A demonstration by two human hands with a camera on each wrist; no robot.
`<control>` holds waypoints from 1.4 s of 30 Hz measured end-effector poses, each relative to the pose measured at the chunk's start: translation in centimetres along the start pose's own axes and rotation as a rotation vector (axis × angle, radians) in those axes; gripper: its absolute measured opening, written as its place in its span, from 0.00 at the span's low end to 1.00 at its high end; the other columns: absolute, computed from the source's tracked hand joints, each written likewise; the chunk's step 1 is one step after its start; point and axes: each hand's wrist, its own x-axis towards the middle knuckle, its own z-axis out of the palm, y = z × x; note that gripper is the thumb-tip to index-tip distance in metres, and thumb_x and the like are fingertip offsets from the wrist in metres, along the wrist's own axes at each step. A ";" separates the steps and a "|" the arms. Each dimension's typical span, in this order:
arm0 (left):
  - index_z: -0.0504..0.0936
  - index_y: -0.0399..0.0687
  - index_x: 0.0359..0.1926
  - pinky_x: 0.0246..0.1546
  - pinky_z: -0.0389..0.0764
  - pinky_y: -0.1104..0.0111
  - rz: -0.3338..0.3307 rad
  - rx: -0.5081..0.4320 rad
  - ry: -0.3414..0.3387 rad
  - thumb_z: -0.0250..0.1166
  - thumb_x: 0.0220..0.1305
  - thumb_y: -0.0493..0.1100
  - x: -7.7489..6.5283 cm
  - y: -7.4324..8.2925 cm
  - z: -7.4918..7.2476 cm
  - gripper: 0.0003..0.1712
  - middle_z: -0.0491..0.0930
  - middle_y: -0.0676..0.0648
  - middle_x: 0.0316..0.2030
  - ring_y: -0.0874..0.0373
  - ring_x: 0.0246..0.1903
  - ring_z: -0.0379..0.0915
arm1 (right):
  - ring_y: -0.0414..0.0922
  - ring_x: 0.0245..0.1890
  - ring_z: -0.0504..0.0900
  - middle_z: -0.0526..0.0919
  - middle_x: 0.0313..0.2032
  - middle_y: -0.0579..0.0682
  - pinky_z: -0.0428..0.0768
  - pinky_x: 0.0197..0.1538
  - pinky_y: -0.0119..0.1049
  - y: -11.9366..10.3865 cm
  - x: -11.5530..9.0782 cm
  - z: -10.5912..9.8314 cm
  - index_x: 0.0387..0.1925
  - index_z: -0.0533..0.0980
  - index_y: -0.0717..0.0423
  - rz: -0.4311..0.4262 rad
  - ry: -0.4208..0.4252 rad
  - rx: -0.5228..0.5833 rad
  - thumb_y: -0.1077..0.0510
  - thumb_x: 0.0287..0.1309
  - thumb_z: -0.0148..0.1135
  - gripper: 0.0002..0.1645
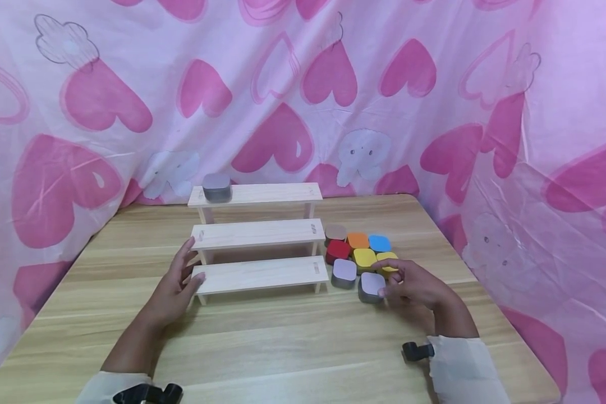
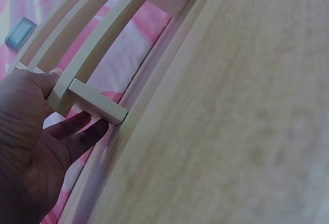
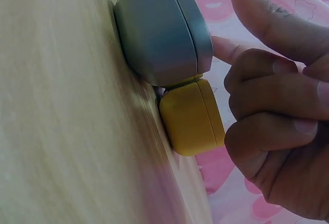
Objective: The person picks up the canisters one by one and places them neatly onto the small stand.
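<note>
A pale wooden three-tier shelf (image 1: 262, 275) stands on the table. My left hand (image 1: 174, 292) holds its left end, thumb at the lowest board and fingers by the leg (image 2: 98, 100). On the right, my right hand (image 1: 416, 283) is beside the nearest grey box (image 1: 371, 285), a small rounded block with a lighter top. The index finger extends past the box towards a yellow box (image 1: 386, 260); the other fingers are bent and empty. In the right wrist view, a gap shows between the thumb and the grey box (image 3: 159, 34).
Another grey box (image 1: 216, 188) sits at the left end of the top board. Beside the shelf cluster a red box (image 1: 338, 251), an orange box (image 1: 358, 241), a blue box (image 1: 380, 243) and several others. A pink heart-patterned cloth (image 1: 278, 140) hangs behind the table.
</note>
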 end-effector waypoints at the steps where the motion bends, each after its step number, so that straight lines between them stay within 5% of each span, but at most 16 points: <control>1: 0.33 0.75 0.89 0.73 0.65 0.30 -0.002 -0.002 0.000 0.60 0.85 0.43 0.0 0.0 0.0 0.53 0.57 0.29 0.83 0.22 0.79 0.60 | 0.43 0.21 0.69 0.69 0.24 0.48 0.73 0.24 0.32 0.0 0.0 0.0 0.75 0.76 0.51 0.000 -0.003 -0.006 0.57 0.62 0.80 0.40; 13: 0.32 0.76 0.89 0.73 0.64 0.29 -0.017 -0.006 0.000 0.60 0.84 0.43 0.1 0.1 0.0 0.54 0.57 0.28 0.83 0.21 0.79 0.59 | 0.45 0.24 0.72 0.72 0.22 0.48 0.75 0.27 0.32 0.1 0.3 0.3 0.72 0.78 0.54 0.010 -0.013 -0.060 0.57 0.60 0.82 0.39; 23: 0.32 0.73 0.89 0.72 0.66 0.31 0.005 0.010 0.002 0.60 0.84 0.43 0.1 0.0 0.0 0.53 0.58 0.28 0.82 0.21 0.78 0.61 | 0.50 0.37 0.76 0.77 0.35 0.54 0.76 0.32 0.34 -0.1 0.5 1.3 0.70 0.80 0.49 0.110 0.040 -0.099 0.59 0.56 0.84 0.40; 39: 0.32 0.75 0.89 0.73 0.66 0.32 -0.016 0.007 0.002 0.61 0.84 0.43 0.1 0.0 0.0 0.54 0.57 0.29 0.83 0.22 0.79 0.60 | 0.52 0.50 0.75 0.77 0.49 0.56 0.80 0.41 0.37 0.5 0.7 1.3 0.67 0.81 0.46 0.066 0.008 -0.127 0.59 0.58 0.83 0.36; 42: 0.32 0.76 0.89 0.73 0.67 0.32 -0.015 0.008 0.002 0.60 0.84 0.43 0.1 0.0 0.0 0.54 0.57 0.29 0.83 0.22 0.79 0.60 | 0.51 0.46 0.76 0.77 0.49 0.56 0.80 0.37 0.36 0.6 0.6 1.2 0.67 0.81 0.45 0.057 -0.005 -0.119 0.59 0.59 0.82 0.35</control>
